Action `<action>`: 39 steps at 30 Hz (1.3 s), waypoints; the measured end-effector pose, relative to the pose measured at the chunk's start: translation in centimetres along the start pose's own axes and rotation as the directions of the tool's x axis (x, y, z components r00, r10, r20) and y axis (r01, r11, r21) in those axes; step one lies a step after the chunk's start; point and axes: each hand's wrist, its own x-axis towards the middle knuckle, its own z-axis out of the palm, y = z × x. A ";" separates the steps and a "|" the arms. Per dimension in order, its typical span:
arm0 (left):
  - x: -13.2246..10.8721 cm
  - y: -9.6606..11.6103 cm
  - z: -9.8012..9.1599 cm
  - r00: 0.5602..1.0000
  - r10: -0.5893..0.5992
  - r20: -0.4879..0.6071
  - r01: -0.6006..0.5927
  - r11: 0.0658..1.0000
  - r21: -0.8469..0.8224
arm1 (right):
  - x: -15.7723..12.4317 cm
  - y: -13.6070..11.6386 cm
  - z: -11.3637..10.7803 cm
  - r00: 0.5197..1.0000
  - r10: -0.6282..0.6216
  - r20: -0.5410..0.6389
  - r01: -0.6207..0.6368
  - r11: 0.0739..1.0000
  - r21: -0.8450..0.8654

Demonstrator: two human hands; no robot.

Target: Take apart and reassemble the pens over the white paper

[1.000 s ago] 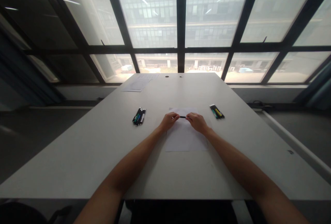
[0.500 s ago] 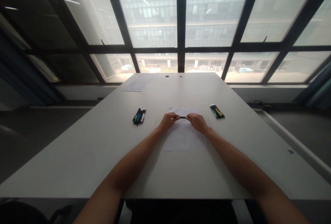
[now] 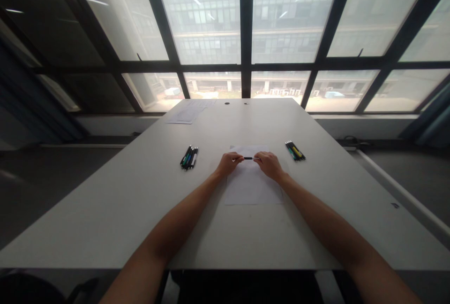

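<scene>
Tall dark-framed windows (image 3: 246, 37) fill the wall behind a long white table (image 3: 105, 210). One sheet of paper (image 3: 253, 187) lies at the middle, another set of papers (image 3: 188, 114) at the far left corner. Two clusters of pens lie either side: the left bundle (image 3: 189, 157) and the right bundle (image 3: 295, 151). Above the sheet, the left hand (image 3: 229, 163) and right hand (image 3: 269, 164) each pinch an end of one slim black pen (image 3: 248, 158), held level between them.
</scene>
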 end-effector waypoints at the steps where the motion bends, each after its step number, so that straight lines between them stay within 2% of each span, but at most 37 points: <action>1: 0.0 -0.1 0.0 1.000 0.007 -0.002 -0.007 1.000 -0.002 | 0.0 0.0 0.0 1.000 -0.009 0.007 0.009 1.000 -0.005; 7: 0.0 -0.5 0.1 1.000 0.010 0.001 -0.010 1.000 0.000 | 0.0 -0.1 -0.2 0.999 -0.018 0.029 0.019 0.999 -0.034; 12: 0.1 -0.2 0.1 1.000 0.006 -0.021 -0.006 1.000 0.010 | 0.1 -0.1 -0.1 1.000 -0.014 -0.005 0.014 1.000 -0.010; 17: 0.2 -0.3 -0.1 0.998 -0.062 -0.019 0.061 0.996 -0.064 | -0.1 0.3 0.3 1.000 0.017 -0.022 -0.016 0.999 0.051; 20: 0.3 -0.4 -0.3 0.990 -0.132 -0.047 0.124 0.981 -0.146 | 0.0 0.5 0.5 0.991 0.073 -0.115 -0.056 0.988 0.144; 22: 0.3 -0.3 -0.4 0.979 -0.184 -0.084 0.162 0.961 -0.224 | 0.1 0.6 0.6 0.949 0.182 -0.257 -0.106 0.953 0.282; 24: 0.3 -0.2 -0.6 0.968 -0.221 -0.116 0.180 0.941 -0.288 | 0.3 0.8 0.9 0.869 0.347 -0.353 -0.155 0.868 0.472; 26: 0.2 0.0 -0.7 0.962 -0.236 -0.140 0.181 0.929 -0.323 | 0.6 1.1 1.3 0.815 0.478 -0.326 -0.182 0.747 0.640; 28: 0.2 0.1 -0.8 0.959 -0.239 -0.150 0.177 0.922 -0.344 | 0.8 1.2 1.8 0.833 0.502 -0.232 -0.182 0.645 0.742; 32: 0.2 -0.1 -0.7 0.971 -0.205 -0.122 0.156 0.933 -0.324 | 0.8 0.8 2.1 0.915 0.400 -0.044 -0.158 0.459 0.874; 36: 0.1 -0.1 -0.4 0.989 -0.131 -0.065 0.112 0.965 -0.238 | 0.6 -0.3 1.7 0.915 0.389 0.107 -0.198 0.203 0.959; 39: 0.0 0.1 -0.1 0.996 -0.092 -0.007 0.089 0.976 -0.199 | 0.5 -0.7 1.1 0.905 0.401 0.145 -0.207 0.118 0.971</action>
